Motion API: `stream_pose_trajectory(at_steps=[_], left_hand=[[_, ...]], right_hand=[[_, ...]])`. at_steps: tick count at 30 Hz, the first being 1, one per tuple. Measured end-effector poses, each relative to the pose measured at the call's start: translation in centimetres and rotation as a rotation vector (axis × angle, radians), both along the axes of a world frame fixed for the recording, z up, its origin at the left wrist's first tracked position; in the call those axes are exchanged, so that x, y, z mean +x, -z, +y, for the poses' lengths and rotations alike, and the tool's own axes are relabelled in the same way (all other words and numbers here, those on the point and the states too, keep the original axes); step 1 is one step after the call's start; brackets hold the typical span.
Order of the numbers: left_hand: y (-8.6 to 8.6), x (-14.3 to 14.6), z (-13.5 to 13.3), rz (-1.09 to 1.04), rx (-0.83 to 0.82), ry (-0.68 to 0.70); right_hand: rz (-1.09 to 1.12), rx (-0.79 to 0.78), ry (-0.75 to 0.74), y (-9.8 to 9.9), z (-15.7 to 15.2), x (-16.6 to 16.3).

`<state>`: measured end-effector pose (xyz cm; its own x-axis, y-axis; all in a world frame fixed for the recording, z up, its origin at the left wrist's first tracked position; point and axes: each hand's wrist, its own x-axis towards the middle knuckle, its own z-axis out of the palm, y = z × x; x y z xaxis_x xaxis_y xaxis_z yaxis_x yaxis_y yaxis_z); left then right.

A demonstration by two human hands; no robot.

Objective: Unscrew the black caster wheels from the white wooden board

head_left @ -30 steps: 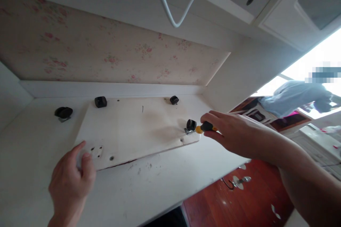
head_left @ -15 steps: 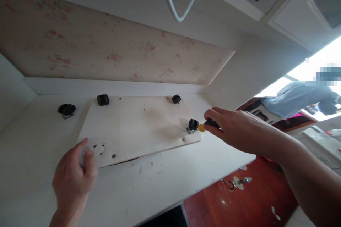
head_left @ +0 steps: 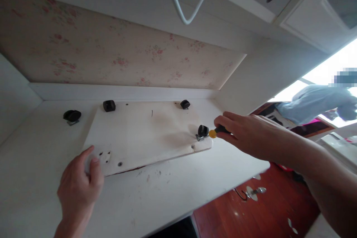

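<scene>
A white board [head_left: 145,134] lies flat on the white desk top. My left hand [head_left: 80,180] grips its near left corner, thumb on top, beside several small screw holes. In my right hand [head_left: 237,130] is a screwdriver [head_left: 213,134] with a black and yellow handle. Its tip points at the metal plate of a black caster [head_left: 203,131] on the board's right end; whether the tip touches a screw I cannot tell. Two more casters, one at the back right [head_left: 185,104] and one at the back left [head_left: 109,105], sit on the board.
A loose black caster [head_left: 72,116] lies on the desk [head_left: 178,187] left of the board. A white cable [head_left: 185,16] hangs from above. Floral wallpaper covers the back wall. At the right, a person in light blue [head_left: 309,104] bends over; metal fittings [head_left: 252,193] lie on the red floor.
The screwdriver's handle has tilted slightly, and its yellow end shows rounder beside the caster. Otherwise the view has only shifted a little; both hands keep their hold.
</scene>
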<state>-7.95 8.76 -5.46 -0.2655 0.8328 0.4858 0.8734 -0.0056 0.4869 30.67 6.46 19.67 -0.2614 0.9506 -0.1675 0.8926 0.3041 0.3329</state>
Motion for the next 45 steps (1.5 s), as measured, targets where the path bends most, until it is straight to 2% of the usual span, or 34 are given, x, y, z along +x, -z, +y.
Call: stream_pose_trajectory(at_steps=[2,6,8,12,14,16,20,22,26,28,30,34,36,40,42,45], left_hand=[[-0.1,0.0,0.0,-0.002,-0.008,0.001],[-0.4,0.0,-0.2,-0.014,-0.049,0.014],[-0.5,0.0,-0.3,-0.021,-0.067,0.024],[-0.6,0.1,-0.4,-0.023,-0.059,0.029],[-0.7,0.2,-0.4,-0.031,-0.051,0.028],[-0.9,0.3,-0.4,-0.039,-0.054,0.020],[-0.9,0.3,-0.4,-0.037,-0.070,0.031],[-0.8,0.2,-0.3,-0.033,-0.068,0.038],[-0.7,0.1,-0.3,-0.030,-0.066,0.033],[-0.8,0.1,-0.3,-0.035,-0.070,0.024],[-0.9,0.2,-0.4,-0.039,-0.069,0.020],[-1.0,0.3,-0.4,-0.038,-0.064,0.028],[-1.0,0.3,-0.4,-0.035,-0.065,0.029],[-0.8,0.2,-0.4,-0.031,-0.059,0.024],[-0.8,0.1,-0.4,-0.034,-0.060,0.023],[-0.7,0.1,-0.3,-0.032,-0.064,0.027]], right_hand=[[-0.018,0.035,0.060,-0.1,0.0,-0.1],[-0.231,0.165,0.251,-0.2,0.4,-0.2],[-0.239,0.145,0.199,-0.2,0.5,-0.1],[-0.025,0.021,-0.043,-0.4,0.0,0.1],[0.053,-0.009,-0.108,-0.5,-0.2,0.0],[0.048,0.023,-0.052,-0.5,-0.3,-0.3],[-0.164,0.156,0.186,-0.4,0.1,-0.7],[-0.176,0.138,0.163,-0.4,0.1,-0.6],[0.015,0.002,-0.040,-0.7,-0.6,-0.4],[0.061,-0.025,-0.083,-0.8,-0.8,-0.5],[0.019,0.027,-0.015,-0.7,-0.7,-0.7],[-0.226,0.181,0.216,-0.4,0.2,-0.8],[-0.235,0.157,0.174,-0.3,0.3,-0.6],[-0.063,0.024,-0.060,-0.4,-0.2,-0.3],[-0.060,0.048,-0.022,-0.5,-0.3,-0.3],[-0.184,0.163,0.177,-0.5,0.1,-0.3]])
